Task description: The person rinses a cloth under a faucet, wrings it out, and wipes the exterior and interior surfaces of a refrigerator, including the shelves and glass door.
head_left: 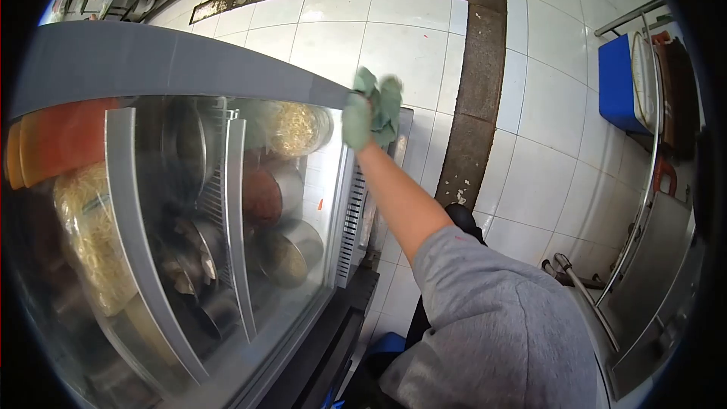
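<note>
My right hand (356, 120), in a green glove, is at the upper right corner of a glass-fronted refrigerated cabinet (189, 60). A crumpled green cloth (385, 110) is bunched in its fingers and hangs over the cabinet's outer edge; glove and cloth are close in colour and slightly blurred. The bare forearm and grey sleeve reach up from the lower right. Nearest the hand, behind the glass, stands a round container of pale shreds (299, 129). My left hand is out of the picture.
Inside the cabinet are a bag of noodle-like strands (95, 235), orange containers (64, 140) and metal bowls (291, 254). A dark floor channel (481, 91) crosses the white tiles. On the right stands a metal rack (644, 235) near a blue box (619, 83).
</note>
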A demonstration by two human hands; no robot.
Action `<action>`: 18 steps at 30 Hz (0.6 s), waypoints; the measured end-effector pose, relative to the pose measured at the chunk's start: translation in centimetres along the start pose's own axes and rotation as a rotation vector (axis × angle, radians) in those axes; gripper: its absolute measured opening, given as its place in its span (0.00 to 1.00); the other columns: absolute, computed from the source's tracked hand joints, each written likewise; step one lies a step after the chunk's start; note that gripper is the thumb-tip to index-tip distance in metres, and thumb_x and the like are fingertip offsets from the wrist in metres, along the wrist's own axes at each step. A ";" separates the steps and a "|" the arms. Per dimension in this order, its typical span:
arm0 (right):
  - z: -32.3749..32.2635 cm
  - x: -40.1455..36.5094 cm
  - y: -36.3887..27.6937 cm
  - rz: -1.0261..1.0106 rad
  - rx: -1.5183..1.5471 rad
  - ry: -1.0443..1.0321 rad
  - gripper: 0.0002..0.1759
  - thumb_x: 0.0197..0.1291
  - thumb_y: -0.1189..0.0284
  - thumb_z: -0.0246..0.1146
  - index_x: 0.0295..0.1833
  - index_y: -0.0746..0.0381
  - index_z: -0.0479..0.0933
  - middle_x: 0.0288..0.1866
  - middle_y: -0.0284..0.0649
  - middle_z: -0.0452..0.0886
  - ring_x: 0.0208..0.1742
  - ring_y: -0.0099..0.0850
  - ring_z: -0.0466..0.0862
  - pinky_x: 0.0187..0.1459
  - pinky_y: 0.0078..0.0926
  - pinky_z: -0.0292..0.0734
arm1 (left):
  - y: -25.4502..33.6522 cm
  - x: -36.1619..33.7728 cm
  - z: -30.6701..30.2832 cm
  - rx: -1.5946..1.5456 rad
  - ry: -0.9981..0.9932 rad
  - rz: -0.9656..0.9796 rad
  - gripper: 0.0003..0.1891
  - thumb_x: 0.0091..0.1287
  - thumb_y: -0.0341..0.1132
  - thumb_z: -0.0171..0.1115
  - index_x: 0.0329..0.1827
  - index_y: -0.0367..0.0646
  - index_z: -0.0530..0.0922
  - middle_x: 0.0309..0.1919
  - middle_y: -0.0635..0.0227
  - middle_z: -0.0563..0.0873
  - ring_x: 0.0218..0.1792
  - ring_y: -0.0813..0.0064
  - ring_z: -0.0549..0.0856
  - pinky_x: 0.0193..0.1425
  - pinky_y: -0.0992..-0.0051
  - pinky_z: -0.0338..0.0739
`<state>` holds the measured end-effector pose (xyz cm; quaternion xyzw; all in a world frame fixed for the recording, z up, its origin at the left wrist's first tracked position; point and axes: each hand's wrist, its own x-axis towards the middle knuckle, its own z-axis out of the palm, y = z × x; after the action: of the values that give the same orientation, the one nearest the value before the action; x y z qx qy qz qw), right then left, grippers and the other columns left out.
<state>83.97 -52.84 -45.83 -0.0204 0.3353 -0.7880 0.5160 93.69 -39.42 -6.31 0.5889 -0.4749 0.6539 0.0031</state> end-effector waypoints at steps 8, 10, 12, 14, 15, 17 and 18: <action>12.6 -4.0 -11.6 -0.870 -0.621 0.011 0.14 0.62 0.61 0.52 0.41 0.61 0.73 0.29 0.43 0.75 0.30 0.44 0.76 0.30 0.40 0.68 | 15.6 6.7 3.6 0.407 0.172 -0.253 0.64 0.63 0.60 0.57 0.61 0.14 0.16 0.61 0.17 0.19 0.70 0.29 0.33 0.74 0.51 0.41; 20.5 -6.9 -17.0 -0.314 -0.303 -0.193 0.11 0.52 0.62 0.59 0.36 0.58 0.75 0.28 0.40 0.77 0.29 0.42 0.79 0.31 0.41 0.71 | 17.4 7.9 4.0 0.488 0.166 -0.290 0.64 0.64 0.60 0.57 0.61 0.13 0.16 0.61 0.17 0.19 0.70 0.28 0.33 0.74 0.51 0.41; 29.1 -8.5 -22.5 -1.008 -0.751 -0.142 0.12 0.56 0.63 0.59 0.28 0.58 0.81 0.27 0.44 0.78 0.29 0.41 0.82 0.32 0.37 0.77 | 17.0 8.2 3.9 0.514 0.157 -0.288 0.64 0.64 0.60 0.57 0.61 0.13 0.16 0.61 0.17 0.19 0.70 0.28 0.33 0.74 0.51 0.41; 36.6 -10.7 -27.5 -1.101 -0.686 -0.038 0.18 0.52 0.60 0.61 0.18 0.61 0.79 0.19 0.47 0.75 0.21 0.43 0.80 0.27 0.41 0.76 | 14.7 7.4 3.5 0.481 0.152 -0.243 0.64 0.64 0.60 0.57 0.61 0.13 0.17 0.61 0.17 0.19 0.70 0.28 0.33 0.74 0.51 0.41; 37.9 -11.5 -29.0 -1.120 -0.716 -0.076 0.20 0.51 0.59 0.61 0.17 0.63 0.77 0.17 0.48 0.74 0.19 0.44 0.78 0.25 0.42 0.75 | 12.3 6.5 3.1 0.427 0.135 -0.194 0.64 0.64 0.60 0.57 0.61 0.13 0.17 0.61 0.18 0.19 0.70 0.28 0.33 0.74 0.51 0.41; 37.0 -11.0 -28.1 -1.181 -0.667 -0.021 0.21 0.50 0.58 0.61 0.16 0.63 0.77 0.16 0.48 0.74 0.18 0.45 0.78 0.24 0.42 0.74 | 6.3 3.5 2.1 0.253 0.076 -0.069 0.64 0.64 0.61 0.56 0.61 0.14 0.18 0.62 0.18 0.20 0.70 0.29 0.33 0.74 0.51 0.41; 36.0 -10.6 -27.0 -1.245 -0.615 0.027 0.22 0.50 0.57 0.61 0.15 0.64 0.76 0.15 0.49 0.73 0.17 0.46 0.77 0.22 0.43 0.73 | 2.6 1.6 1.5 0.139 0.027 -0.003 0.64 0.63 0.61 0.56 0.62 0.14 0.18 0.62 0.18 0.20 0.70 0.29 0.33 0.74 0.51 0.41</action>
<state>80.97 -55.86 0.20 -0.3447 0.4757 -0.8066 -0.0655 92.92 -42.63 -6.92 0.5796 -0.4271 0.6933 -0.0305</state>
